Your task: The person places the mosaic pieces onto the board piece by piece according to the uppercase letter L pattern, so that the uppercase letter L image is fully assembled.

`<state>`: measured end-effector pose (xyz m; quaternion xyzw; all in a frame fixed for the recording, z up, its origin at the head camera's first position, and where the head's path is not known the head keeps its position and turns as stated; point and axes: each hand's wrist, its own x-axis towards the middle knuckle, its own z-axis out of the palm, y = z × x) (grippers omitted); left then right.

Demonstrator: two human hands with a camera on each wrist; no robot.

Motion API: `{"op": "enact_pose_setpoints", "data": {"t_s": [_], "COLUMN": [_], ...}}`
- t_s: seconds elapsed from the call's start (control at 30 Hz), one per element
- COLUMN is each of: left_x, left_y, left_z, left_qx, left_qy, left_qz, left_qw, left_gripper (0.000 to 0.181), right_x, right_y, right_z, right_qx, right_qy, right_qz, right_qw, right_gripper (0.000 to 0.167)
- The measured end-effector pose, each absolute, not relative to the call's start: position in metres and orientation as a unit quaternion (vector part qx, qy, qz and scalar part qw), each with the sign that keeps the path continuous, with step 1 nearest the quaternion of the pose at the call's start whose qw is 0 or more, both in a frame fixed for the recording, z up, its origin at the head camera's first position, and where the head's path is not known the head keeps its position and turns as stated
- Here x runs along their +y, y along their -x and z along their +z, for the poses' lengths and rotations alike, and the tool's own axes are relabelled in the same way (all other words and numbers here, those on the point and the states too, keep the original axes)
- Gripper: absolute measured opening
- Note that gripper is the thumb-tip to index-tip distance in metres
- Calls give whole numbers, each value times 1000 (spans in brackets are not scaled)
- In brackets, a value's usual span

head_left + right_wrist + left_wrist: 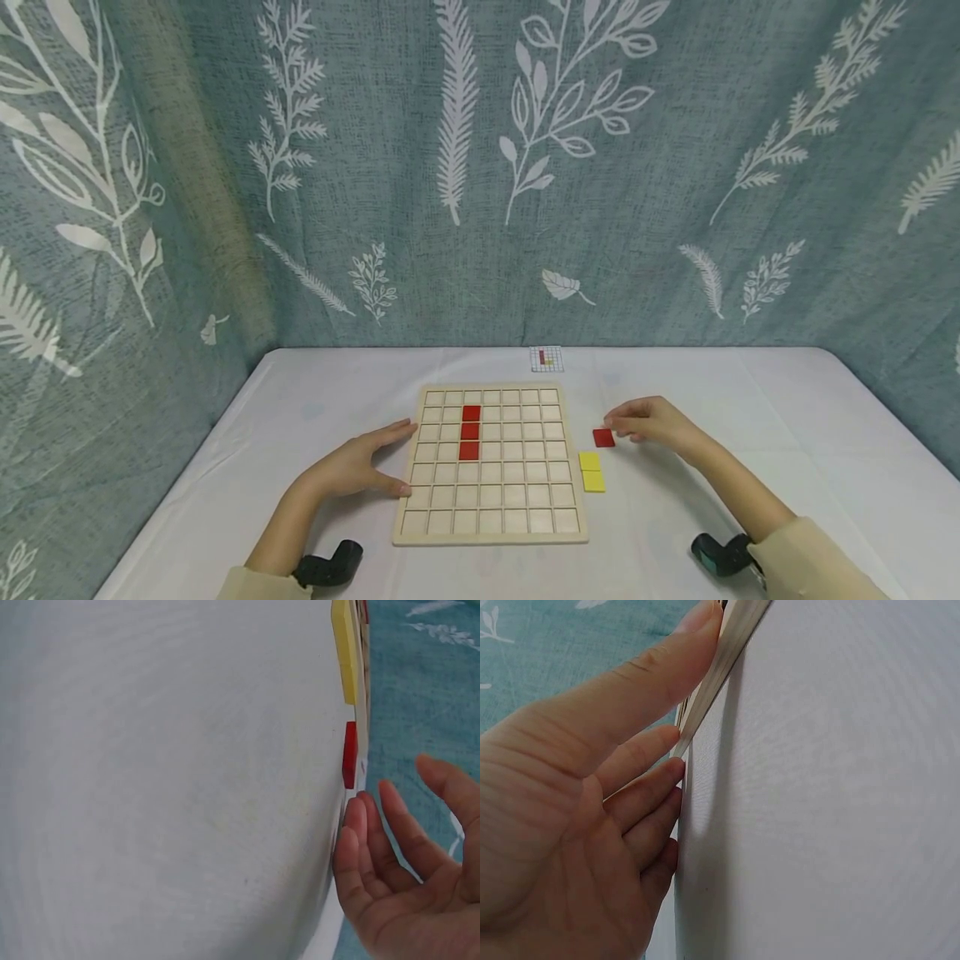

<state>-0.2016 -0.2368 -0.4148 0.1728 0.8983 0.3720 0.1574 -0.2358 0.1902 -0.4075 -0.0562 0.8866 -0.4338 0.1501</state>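
Observation:
A pale wooden grid board (487,540) lies on the table with three red square tiles (469,432) in one column of its cells. My left hand (358,465) rests at the board's left edge, thumb and fingers spread; the left wrist view has the thumb on the board's rim (718,671). To the right of the board lie a loose red tile (603,438) and two yellow tiles (592,472). Just beyond the red tile is my right hand (654,425). The right wrist view shows its fingers loosely bent, thumb apart, nothing between them, close to the red tile (350,755).
A small card (546,359) with a printed grid and coloured squares lies behind the board. White cloth covers the table (847,442). A patterned blue-green curtain (420,275) hangs behind it. Dark devices (330,567) are strapped to both wrists.

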Motion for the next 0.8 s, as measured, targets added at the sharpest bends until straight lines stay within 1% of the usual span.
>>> {"op": "enact_pose_setpoints", "data": {"t_s": [0.17,0.5,0.63,0.8], "left_x": [-235,-234,-234,-233], "left_y": [202,202,201,201], "left_z": [-415,-414,-414,-414], "left_qx": [898,904,903,904], "left_qy": [-162,-156,-156,-153], "left_qz": [377,368,369,369], "left_qw": [158,151,154,154], "left_gripper": [94,95,95,95], "right_x": [190,198,199,201], "right_y": [238,241,240,240], "right_z": [-409,-416,-419,-421], "right_qx": [889,879,877,874], "right_qy": [57,165,189,198], "right_qz": [-430,-428,-425,-427], "right_qw": [148,126,120,118], "right_gripper": [38,36,36,35]}}
